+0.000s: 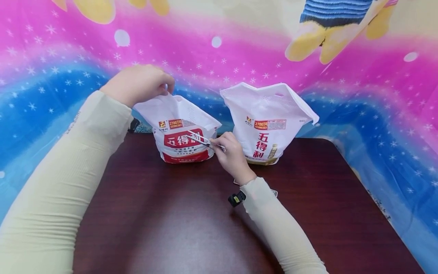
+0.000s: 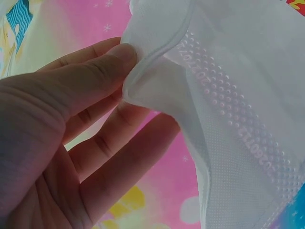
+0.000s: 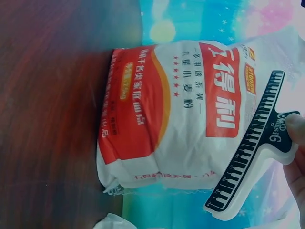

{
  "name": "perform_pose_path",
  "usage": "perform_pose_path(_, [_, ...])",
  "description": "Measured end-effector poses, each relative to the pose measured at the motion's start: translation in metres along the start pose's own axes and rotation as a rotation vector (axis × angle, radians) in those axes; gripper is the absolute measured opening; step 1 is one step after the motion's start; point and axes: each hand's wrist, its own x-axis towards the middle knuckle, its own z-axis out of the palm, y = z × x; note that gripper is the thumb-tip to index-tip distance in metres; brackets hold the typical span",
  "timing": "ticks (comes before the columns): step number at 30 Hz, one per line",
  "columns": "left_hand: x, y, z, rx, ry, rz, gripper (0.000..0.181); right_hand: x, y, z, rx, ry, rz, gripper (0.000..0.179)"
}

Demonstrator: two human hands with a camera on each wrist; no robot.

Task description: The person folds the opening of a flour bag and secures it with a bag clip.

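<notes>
Two hands at work on one red-labelled bag (image 1: 179, 129), which stands upright on the dark wood table (image 1: 171, 220), below the left hand (image 1: 138, 83) and just left of the right hand (image 1: 230, 152). Left hand: thumb and index pinch the bag's white top corner, other fingers spread and slightly bent. Right hand: thumb and fingers closed on the handle of a piano-key clip (image 3: 248, 143), held in front of the bag; whether clip touches bag, cannot tell.

Bag look: plump lower part, white upper part creased and flattened, top edge sloping down from left hand toward right hand. Cut-out slot near left fingertips. Seamed edge, embossed dots and stamped digits close to left hand. Front has a small red box reading 2700万吨, big red panel with large white characters, dark small text, row of red stars, red base band with orange curved border.

Clip: long bar with black-and-white keys, white body, black grip with white "Music" lettering under right thumb.

Second bag (image 1: 268, 118), white with vertical red characters and gold base, stands upright beyond right hand, to its right. Snowflake-print backdrop (image 1: 205, 64) behind both hands.
</notes>
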Motion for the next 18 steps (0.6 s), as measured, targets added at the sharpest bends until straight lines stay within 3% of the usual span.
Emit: perform_pose_path(18, [0.001, 0.001, -0.001, 0.025, 0.033, 0.031, 0.019, 0.015, 0.004, -0.017, -0.028, 0.073, -0.025, 0.017])
